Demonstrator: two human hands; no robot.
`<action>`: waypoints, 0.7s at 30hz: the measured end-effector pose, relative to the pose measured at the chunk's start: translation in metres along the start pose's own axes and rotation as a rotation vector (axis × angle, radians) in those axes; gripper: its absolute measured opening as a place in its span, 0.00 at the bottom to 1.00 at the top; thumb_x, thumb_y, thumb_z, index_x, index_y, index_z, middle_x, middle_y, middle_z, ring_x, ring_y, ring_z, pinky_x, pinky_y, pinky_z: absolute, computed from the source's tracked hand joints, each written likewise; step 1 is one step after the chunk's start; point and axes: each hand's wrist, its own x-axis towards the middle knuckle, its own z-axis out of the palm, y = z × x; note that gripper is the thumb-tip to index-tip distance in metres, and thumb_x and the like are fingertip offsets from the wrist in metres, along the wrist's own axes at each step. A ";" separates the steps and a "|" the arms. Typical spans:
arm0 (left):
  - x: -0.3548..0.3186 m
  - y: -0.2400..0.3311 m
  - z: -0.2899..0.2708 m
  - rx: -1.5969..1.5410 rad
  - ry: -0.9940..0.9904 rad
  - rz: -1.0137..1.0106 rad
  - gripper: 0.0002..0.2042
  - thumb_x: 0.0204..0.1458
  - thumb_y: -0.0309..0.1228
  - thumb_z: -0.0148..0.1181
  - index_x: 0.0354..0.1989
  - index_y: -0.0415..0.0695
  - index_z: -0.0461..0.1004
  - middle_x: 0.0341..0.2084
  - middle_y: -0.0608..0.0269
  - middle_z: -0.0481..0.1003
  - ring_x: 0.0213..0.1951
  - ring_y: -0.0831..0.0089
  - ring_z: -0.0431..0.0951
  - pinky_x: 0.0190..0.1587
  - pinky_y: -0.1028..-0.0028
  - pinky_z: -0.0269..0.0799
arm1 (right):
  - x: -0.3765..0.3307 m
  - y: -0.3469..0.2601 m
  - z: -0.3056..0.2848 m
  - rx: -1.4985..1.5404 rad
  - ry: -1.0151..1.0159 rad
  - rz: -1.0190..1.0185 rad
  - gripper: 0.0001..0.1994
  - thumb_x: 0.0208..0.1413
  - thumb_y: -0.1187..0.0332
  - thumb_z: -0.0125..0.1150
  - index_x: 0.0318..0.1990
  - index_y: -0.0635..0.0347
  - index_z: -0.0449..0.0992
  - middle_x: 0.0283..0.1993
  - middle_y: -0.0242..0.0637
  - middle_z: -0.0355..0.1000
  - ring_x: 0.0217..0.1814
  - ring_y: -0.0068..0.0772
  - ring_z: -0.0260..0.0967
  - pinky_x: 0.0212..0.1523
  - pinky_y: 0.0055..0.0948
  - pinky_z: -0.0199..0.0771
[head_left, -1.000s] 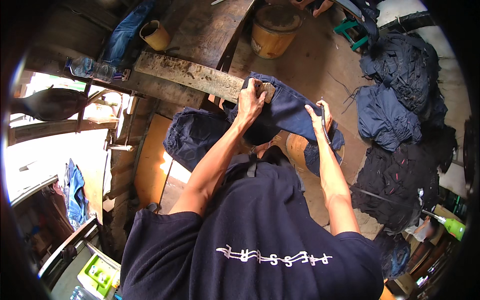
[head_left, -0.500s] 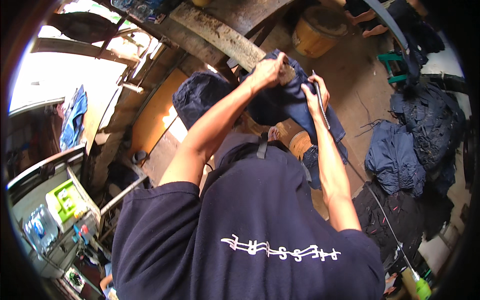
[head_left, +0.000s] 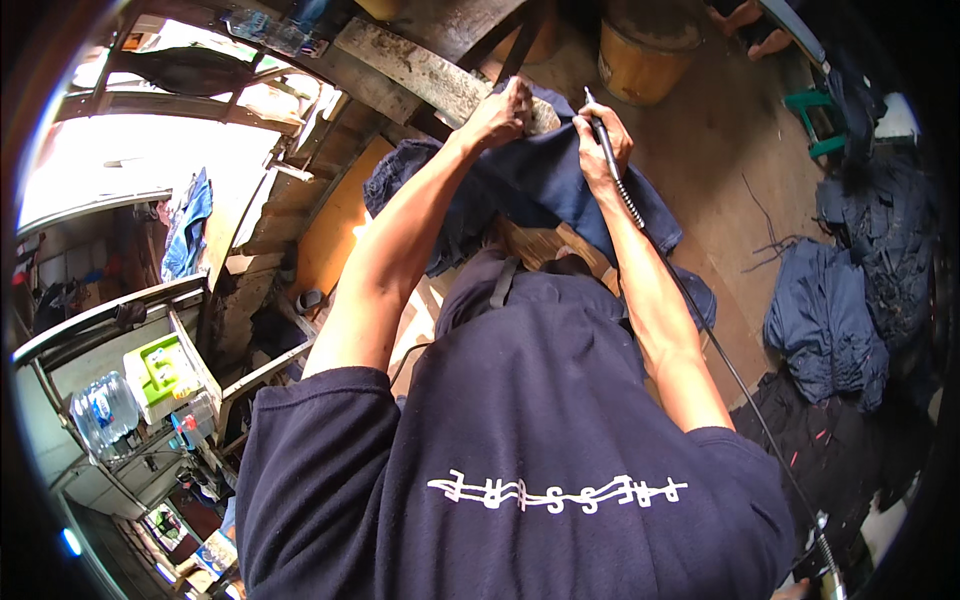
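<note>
dark blue garment up at the near end of the long, stained wooden plank, hanging below that end in loose folds! out beyond, an orange-tan drum, well apart from the cloth. over to the left hand: right on the plank's near end, fingers bent down there; whether pinching cloth or pressing wood, cannot tell. and the right hand, over the garment's right side, fingers wrapped round a slim black pen-shaped tool, silver tip pointing forward!
</note>
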 end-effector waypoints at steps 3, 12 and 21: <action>-0.003 -0.004 -0.024 -0.003 -0.153 -0.250 0.26 0.61 0.41 0.74 0.60 0.42 0.70 0.45 0.53 0.80 0.48 0.63 0.80 0.49 0.62 0.78 | -0.002 0.005 0.000 0.057 -0.036 0.150 0.08 0.56 0.78 0.75 0.41 0.57 0.83 0.31 0.34 0.79 0.33 0.28 0.79 0.38 0.32 0.78; 0.017 0.013 -0.035 0.543 -0.328 -0.073 0.22 0.57 0.34 0.70 0.60 0.51 0.75 0.33 0.48 0.82 0.40 0.51 0.86 0.40 0.52 0.82 | -0.012 0.024 0.010 0.082 -0.098 0.219 0.10 0.54 0.77 0.77 0.42 0.56 0.83 0.33 0.33 0.81 0.36 0.29 0.81 0.40 0.33 0.79; -0.005 0.003 -0.042 0.019 -0.381 -0.098 0.21 0.61 0.28 0.70 0.63 0.52 0.76 0.33 0.56 0.81 0.38 0.63 0.83 0.38 0.62 0.76 | -0.016 0.018 0.005 0.066 -0.042 0.213 0.10 0.58 0.75 0.80 0.44 0.58 0.84 0.34 0.28 0.80 0.36 0.20 0.76 0.40 0.26 0.78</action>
